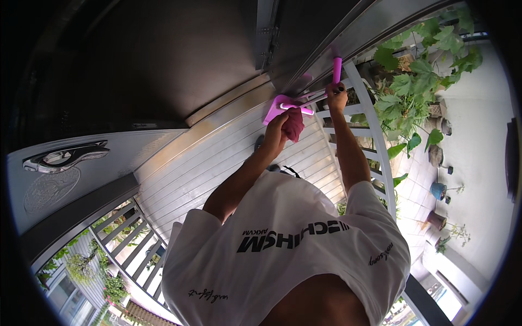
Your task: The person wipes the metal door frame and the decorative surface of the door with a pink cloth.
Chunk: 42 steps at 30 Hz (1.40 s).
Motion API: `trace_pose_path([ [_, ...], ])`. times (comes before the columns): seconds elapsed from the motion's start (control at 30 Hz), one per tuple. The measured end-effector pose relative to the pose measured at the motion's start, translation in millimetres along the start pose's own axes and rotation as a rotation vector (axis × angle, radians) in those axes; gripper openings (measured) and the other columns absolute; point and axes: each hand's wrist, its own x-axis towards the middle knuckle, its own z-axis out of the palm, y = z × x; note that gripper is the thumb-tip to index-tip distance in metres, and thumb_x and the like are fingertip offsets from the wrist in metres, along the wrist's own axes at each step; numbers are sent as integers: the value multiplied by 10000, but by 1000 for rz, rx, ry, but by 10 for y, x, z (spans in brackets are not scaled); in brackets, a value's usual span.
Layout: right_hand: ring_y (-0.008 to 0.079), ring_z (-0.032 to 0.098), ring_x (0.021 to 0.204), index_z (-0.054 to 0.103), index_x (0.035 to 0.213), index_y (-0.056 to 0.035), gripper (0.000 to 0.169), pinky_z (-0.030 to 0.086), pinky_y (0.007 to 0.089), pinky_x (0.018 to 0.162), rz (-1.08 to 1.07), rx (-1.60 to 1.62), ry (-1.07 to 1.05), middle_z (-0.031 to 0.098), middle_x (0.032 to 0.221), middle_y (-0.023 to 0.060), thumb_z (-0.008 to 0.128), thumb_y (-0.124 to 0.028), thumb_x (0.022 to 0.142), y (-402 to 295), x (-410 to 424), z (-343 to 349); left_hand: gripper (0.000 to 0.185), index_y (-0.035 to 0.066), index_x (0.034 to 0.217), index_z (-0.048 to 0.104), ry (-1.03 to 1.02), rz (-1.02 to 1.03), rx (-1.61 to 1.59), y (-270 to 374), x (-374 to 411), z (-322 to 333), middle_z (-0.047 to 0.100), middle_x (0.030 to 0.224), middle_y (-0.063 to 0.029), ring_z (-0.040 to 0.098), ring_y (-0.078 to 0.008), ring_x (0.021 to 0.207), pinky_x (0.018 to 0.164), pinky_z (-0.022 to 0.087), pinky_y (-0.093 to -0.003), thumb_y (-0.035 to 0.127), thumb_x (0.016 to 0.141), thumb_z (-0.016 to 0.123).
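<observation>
My left hand [275, 132] grips a crumpled dark-red cloth [294, 125] in front of my body. My right hand [337, 98] is closed around the upper part of a long-handled cleaning tool with a pink grip [337, 70]. Thin metal poles [315, 98] slant from that hand down towards a pink dustpan [272, 111] by the door sill. A pink and white bar [297, 109] lies across the dustpan's side; whether it belongs to a broom I cannot tell. The cloth hides part of this area.
A dark door [195, 53] stands on the left, beside a panel with a chrome handle [67, 157]. Below is a slatted porch floor [195, 171]. White railings [373, 118] bound it on the right, with leafy plants [408, 89] behind. Another railing [126, 240] is at lower left.
</observation>
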Motion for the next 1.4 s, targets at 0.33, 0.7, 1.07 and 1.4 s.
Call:
trace_pose_path([
  [0.33, 361, 658, 962, 595, 1132, -47, 526, 506, 447, 834, 52, -86, -47, 681, 1016, 179, 752, -381, 757, 449, 143, -47, 251, -25, 1049, 595, 114, 74, 75, 171, -381, -93, 607, 789, -78, 570, -160, 662, 615, 466, -304, 191, 965, 497],
  [0.7, 176, 633, 926, 628, 1127, -42, 367, 473, 288, 806, 412, 420, -954, 675, 1003, 84, 469, -349, 1004, -240, -1904, 64, 240, -9, 1031, 614, 71, 185, 658, 349, -1590, -125, 637, 828, -72, 598, -154, 712, 633, 487, -297, 213, 958, 564],
  [1.07, 70, 564, 876, 659, 1037, -39, 205, 430, 223, 787, 155, 789, -1336, 629, 954, -16, 648, -214, 931, -1498, -2985, -343, 204, -6, 1016, 646, 507, 574, 826, 378, -3585, -76, 625, 791, 1, 551, -73, 725, 661, 458, -238, 186, 969, 597],
  [1.4, 16, 503, 812, 638, 922, -26, 203, 375, 160, 738, -207, 914, -1582, 602, 867, -57, 615, -223, 965, -3015, -3789, -694, 306, -16, 949, 702, 1167, 740, 1147, 641, -5213, -743, 659, 694, -88, 602, -136, 649, 646, 490, -287, 280, 946, 626],
])
